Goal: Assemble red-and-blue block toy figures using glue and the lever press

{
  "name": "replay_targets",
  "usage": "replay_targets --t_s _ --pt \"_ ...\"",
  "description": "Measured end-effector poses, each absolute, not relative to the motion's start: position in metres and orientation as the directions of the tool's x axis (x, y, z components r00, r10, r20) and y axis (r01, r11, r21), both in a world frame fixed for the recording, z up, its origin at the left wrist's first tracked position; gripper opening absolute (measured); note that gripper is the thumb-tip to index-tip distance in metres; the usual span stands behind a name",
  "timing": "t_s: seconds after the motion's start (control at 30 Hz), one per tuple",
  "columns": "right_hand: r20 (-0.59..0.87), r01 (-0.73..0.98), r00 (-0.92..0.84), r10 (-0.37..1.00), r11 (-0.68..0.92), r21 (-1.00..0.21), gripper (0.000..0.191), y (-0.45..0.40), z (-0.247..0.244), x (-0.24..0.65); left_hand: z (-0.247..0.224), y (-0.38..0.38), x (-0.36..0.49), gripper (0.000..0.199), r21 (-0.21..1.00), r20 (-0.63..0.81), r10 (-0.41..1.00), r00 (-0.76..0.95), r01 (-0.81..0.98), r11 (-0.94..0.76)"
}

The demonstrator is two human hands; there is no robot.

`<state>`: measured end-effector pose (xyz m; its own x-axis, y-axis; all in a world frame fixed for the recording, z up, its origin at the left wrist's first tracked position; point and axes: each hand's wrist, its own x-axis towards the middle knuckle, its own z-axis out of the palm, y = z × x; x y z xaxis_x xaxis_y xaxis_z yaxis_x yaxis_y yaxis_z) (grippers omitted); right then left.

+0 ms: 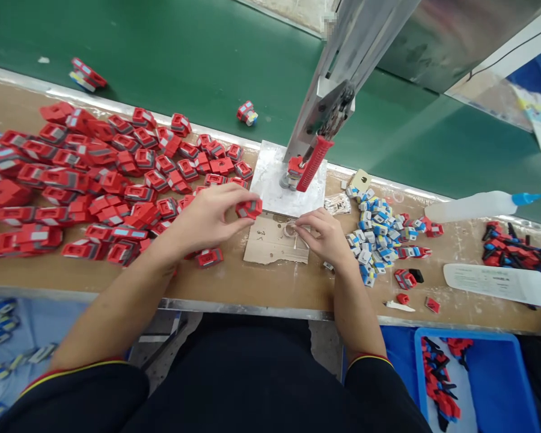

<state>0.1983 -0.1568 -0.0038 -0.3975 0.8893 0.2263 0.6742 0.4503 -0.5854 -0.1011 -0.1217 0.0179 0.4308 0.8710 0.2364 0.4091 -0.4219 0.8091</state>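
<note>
My left hand pinches a small red plastic toy part between thumb and fingertips, just left of the toggle clamp's metal base plate. My right hand has its thumb and fingers pressed together over a torn piece of cardboard. Close to those fingertips are a small pale ring-shaped item and a thin white strip; whether the hand grips either is unclear. Beyond both hands stands the red-handled toggle clamp, with a red part beneath it.
Many red parts cover the bench's left side. To the right lie a heap of white-and-blue parts, two plastic bottles and black-and-red assemblies. A green belt runs behind; a blue tray sits lower right.
</note>
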Motion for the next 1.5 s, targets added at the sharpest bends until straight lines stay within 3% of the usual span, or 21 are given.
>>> replay_targets --t_s 0.1,0.23,0.37,0.53,0.63,0.8,0.93,1.07,1.2,1.37,1.5 --pt "0.236 0.665 -0.362 0.902 0.427 -0.612 0.016 -0.158 -0.009 0.199 0.020 -0.130 -0.083 0.041 0.989 0.149 0.962 0.226 -0.013 -0.150" --pt "0.224 0.641 -0.281 0.933 0.357 -0.680 0.014 -0.162 -0.010 0.200 -0.003 -0.130 -0.059 0.047 0.941 -0.079 0.981 0.178 -0.311 0.132" --pt "0.215 0.578 -0.197 0.957 0.290 -0.763 0.010 -0.165 -0.010 0.199 -0.024 -0.134 -0.054 0.045 0.882 -0.194 0.965 0.174 -0.400 0.249" --pt "0.211 0.438 -0.078 0.974 0.224 -0.870 0.010 -0.167 -0.006 0.199 -0.029 -0.145 -0.056 0.038 0.868 -0.243 0.944 0.223 -0.385 0.314" --pt "0.222 0.247 0.074 0.972 0.198 -0.949 0.018 -0.169 0.003 0.199 -0.028 -0.148 -0.055 0.038 0.845 -0.274 0.928 0.252 -0.398 0.358" --pt "0.211 0.047 0.264 0.941 0.206 -0.978 0.037 -0.168 0.017 0.193 -0.027 -0.152 -0.049 0.046 0.791 -0.289 0.911 0.295 -0.462 0.401" --pt "0.213 -0.109 0.322 0.923 0.259 -0.960 0.041 -0.165 0.014 0.184 -0.030 -0.156 -0.045 0.056 0.858 -0.160 0.958 0.239 -0.446 0.255" --pt "0.200 -0.234 0.326 0.924 0.284 -0.930 0.037 -0.164 0.006 0.178 -0.030 -0.159 -0.045 0.050 0.972 0.113 0.992 0.056 -0.213 -0.099" --pt "0.177 -0.247 0.337 0.925 0.268 -0.931 0.040 -0.167 0.003 0.172 -0.030 -0.162 -0.044 0.039 0.945 0.327 0.940 0.101 -0.022 -0.326" --pt "0.191 -0.189 0.296 0.936 0.254 -0.949 0.043 -0.174 -0.001 0.163 -0.029 -0.168 -0.040 0.033 0.902 0.402 0.885 0.236 0.061 -0.427" --pt "0.218 -0.145 0.241 0.946 0.257 -0.955 0.039 -0.178 -0.005 0.160 -0.025 -0.170 -0.040 0.034 0.904 0.404 0.884 0.236 0.047 -0.426"
